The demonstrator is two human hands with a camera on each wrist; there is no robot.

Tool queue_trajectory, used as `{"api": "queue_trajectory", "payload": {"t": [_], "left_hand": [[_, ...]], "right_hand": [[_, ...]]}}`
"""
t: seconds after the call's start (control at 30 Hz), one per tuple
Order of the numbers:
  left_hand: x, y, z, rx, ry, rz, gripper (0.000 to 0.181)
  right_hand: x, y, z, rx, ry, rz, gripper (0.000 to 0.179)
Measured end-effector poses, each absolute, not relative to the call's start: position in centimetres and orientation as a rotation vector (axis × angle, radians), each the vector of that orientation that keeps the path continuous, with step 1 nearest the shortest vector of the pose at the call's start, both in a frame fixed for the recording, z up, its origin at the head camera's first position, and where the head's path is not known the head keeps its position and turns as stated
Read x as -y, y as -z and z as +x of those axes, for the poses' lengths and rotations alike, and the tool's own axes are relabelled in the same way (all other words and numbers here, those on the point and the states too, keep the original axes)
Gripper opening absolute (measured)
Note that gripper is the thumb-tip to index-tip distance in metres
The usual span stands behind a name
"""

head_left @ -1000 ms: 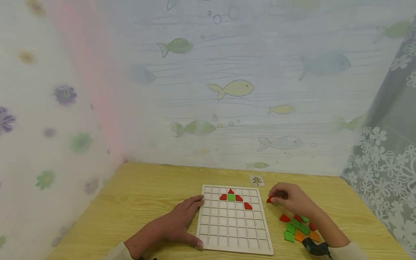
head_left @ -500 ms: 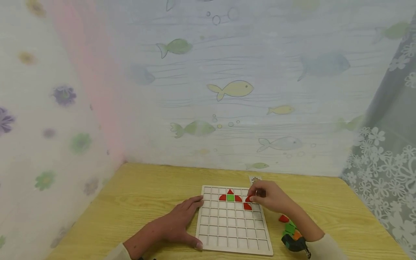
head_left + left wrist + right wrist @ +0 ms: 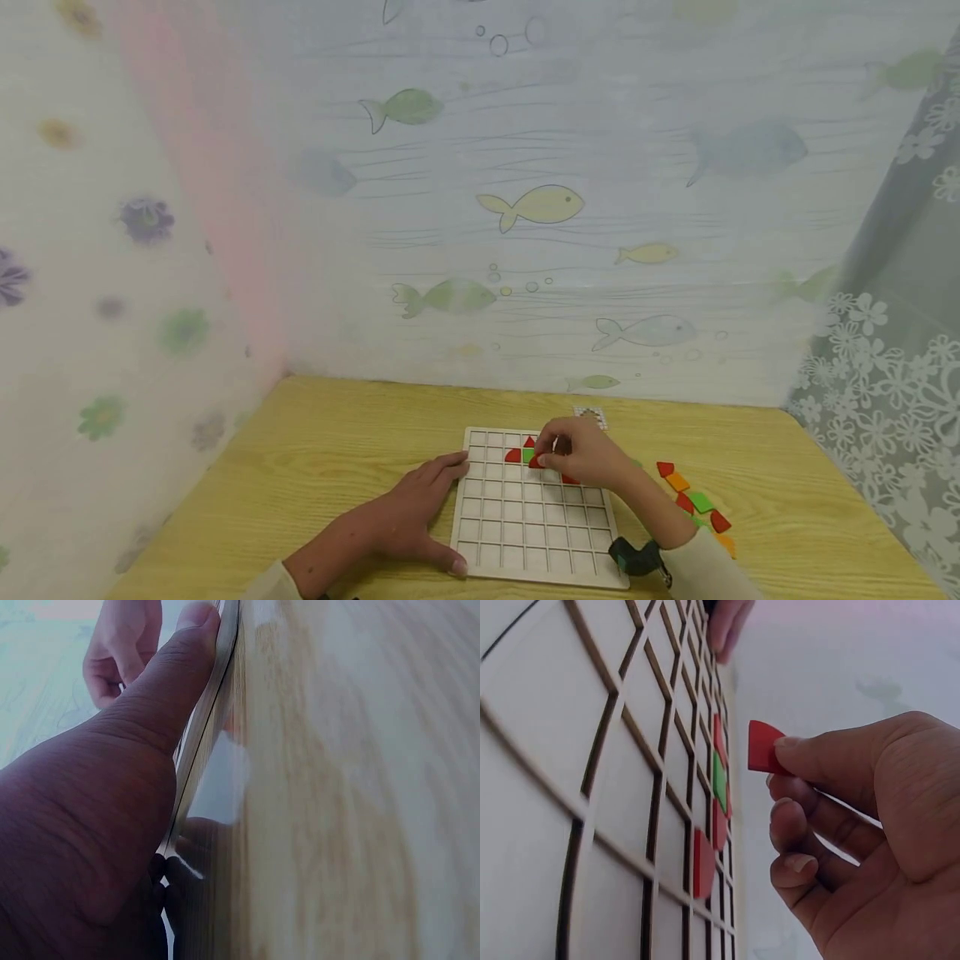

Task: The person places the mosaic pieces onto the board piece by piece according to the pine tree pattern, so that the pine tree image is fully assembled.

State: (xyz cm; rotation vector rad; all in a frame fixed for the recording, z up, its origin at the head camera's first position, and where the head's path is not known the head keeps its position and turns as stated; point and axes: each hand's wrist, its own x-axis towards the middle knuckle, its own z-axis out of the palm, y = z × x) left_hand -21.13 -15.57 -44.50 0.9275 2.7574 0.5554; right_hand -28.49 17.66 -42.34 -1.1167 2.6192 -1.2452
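Note:
My right hand (image 3: pixel 588 454) pinches a red quarter-circle tile (image 3: pixel 761 746) between thumb and index finger, above the upper part of a pale wooden grid board (image 3: pixel 491 533). In the right wrist view the tile is apart from the board; the other fingers are curled below it. Set in the grid are a green square tile (image 3: pixel 719 780), a red triangle (image 3: pixel 530 442) and red rounded tiles, one (image 3: pixel 703 862) standing apart from the rest. My left hand (image 3: pixel 405 521) rests against the board's left edge, its thumb (image 3: pixel 176 671) at the near corner and fingers farther up.
Loose red, orange and green tiles (image 3: pixel 701 502) lie on the wooden table (image 3: pixel 337 450) right of the board, partly behind my right forearm. A small patterned card (image 3: pixel 587 411) lies past the board's far edge. A fish-printed wall covering (image 3: pixel 480 350) rises behind the table.
My right hand has carried the red quarter-circle tile leftward from beside the board to over its upper middle. More loose tiles show now. My left hand has stayed in place.

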Motion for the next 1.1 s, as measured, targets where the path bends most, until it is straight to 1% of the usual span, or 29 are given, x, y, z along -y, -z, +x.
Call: {"api": "queue_trajectory", "payload": {"t": [0.1, 0.43, 0.53, 0.6, 0.87, 1.1], "left_hand": [[15.6, 44.5, -21.1, -2.758, -0.567, 0.924, 0.130], [15.7, 44.6, -21.1, -2.770, -0.577, 0.939, 0.131], [15.7, 44.6, -21.1, -2.768, -0.577, 0.941, 0.131], [15.7, 44.6, -21.1, -2.764, -0.577, 0.943, 0.131], [15.6, 44.6, -21.1, -2.765, -0.566, 0.945, 0.131], [15.6, 44.5, -21.1, -2.761, -0.567, 0.949, 0.131]], "right_hand": [[-16.6, 42.4, -28.4, -2.599, 1.250, -1.112, 0.006], [-12.8, 42.4, -28.7, -2.623, 1.198, -1.087, 0.001], [-12.1, 42.5, -28.6, -2.620, 1.207, -1.099, 0.005], [-11.8, 42.5, -28.5, -2.618, 1.212, -1.096, 0.009], [-11.2, 43.1, -28.3, -2.617, 1.213, -1.042, 0.008], [-11.2, 43.6, -28.4, -2.622, 1.188, -1.082, 0.012]]}}
